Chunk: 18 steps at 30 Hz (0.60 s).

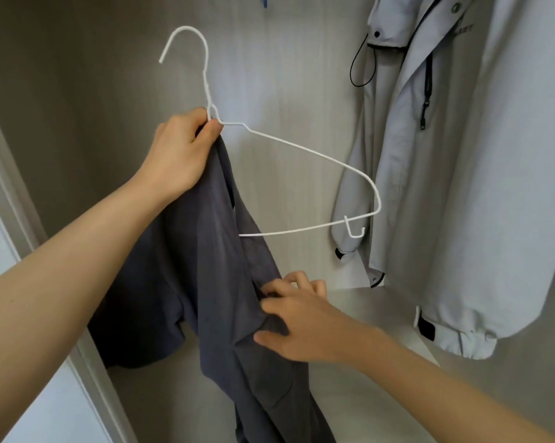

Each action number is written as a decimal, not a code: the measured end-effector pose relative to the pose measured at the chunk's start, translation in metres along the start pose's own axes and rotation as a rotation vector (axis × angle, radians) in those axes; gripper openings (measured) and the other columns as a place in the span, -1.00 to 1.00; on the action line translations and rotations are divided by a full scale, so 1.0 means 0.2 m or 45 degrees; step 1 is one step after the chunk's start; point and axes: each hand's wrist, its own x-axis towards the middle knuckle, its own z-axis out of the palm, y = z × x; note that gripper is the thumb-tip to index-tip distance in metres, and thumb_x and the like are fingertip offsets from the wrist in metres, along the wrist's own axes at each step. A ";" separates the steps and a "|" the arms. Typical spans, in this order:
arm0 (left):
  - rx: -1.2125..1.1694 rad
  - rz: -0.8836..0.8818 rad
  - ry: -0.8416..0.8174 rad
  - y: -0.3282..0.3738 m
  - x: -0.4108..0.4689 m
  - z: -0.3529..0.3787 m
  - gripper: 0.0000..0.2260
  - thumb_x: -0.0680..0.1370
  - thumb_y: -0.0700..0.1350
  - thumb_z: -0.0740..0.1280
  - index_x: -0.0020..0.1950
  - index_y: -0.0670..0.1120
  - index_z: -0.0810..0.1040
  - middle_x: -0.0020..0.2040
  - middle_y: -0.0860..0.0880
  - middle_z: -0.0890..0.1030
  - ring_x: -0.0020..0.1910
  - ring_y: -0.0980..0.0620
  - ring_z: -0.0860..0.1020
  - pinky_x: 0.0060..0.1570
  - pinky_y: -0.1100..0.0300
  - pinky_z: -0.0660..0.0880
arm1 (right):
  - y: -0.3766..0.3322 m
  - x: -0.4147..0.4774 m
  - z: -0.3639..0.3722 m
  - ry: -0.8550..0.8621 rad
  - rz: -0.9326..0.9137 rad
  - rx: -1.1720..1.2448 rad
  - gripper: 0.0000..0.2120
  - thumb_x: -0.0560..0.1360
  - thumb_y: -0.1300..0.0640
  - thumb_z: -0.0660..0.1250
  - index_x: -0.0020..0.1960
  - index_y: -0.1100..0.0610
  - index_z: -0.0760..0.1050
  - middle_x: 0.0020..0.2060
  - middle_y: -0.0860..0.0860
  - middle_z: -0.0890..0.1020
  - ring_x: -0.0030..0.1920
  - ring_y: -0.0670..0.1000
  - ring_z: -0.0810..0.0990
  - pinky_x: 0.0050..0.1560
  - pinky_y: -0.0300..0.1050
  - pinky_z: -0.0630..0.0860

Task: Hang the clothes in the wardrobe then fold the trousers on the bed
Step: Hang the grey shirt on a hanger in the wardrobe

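Observation:
A white wire hanger [317,159] is held up inside the wardrobe, its hook pointing up and left. My left hand [181,148] grips it at the neck, along with the top of a dark grey shirt [205,276]. The shirt hangs from the hanger's left side only; the right arm of the hanger is bare. My right hand [297,318] pinches a fold of the shirt lower down, fingers curled into the fabric.
A light grey jacket [455,174] with black cords and a zip hangs at the right of the wardrobe. The wardrobe back panel [269,75] is pale wood grain. A shelf or floor surface [381,318] lies below. The wardrobe's left frame [10,203] runs diagonally.

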 end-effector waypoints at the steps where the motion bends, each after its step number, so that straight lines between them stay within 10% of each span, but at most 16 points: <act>1: -0.003 -0.023 0.000 -0.02 0.00 0.00 -0.64 0.68 -0.03 0.16 -0.28 -0.15 0.29 -0.37 -0.04 0.29 -0.32 -0.02 0.23 -0.31 0.05 0.15 | 0.03 -0.01 0.00 0.063 0.011 -0.063 -0.60 0.52 -0.28 0.15 0.07 0.00 0.53 0.25 -0.12 0.40 0.27 0.07 0.23 0.14 0.05 0.18; 9: 0.030 -0.095 0.024 -0.11 -0.03 -0.01 -0.62 0.67 -0.03 0.17 -0.31 -0.15 0.28 -0.40 -0.08 0.29 -0.31 -0.08 0.24 -0.29 0.04 0.13 | 0.33 -0.02 -0.27 0.323 0.304 0.012 -0.67 0.55 -0.16 0.21 -0.26 0.04 0.37 -0.36 -0.09 0.50 -0.06 0.04 0.52 0.07 -0.01 0.29; 18: 0.142 0.038 0.010 -0.14 -0.03 0.00 -0.66 0.67 -0.04 0.16 -0.21 -0.22 0.42 -0.36 -0.15 0.42 -0.28 -0.19 0.38 -0.22 0.01 0.28 | 0.47 -0.06 -0.53 0.409 0.301 0.012 -0.75 0.57 -0.07 0.22 -0.24 0.00 0.40 -0.42 -0.06 0.51 -0.31 0.00 0.50 -0.16 0.04 0.50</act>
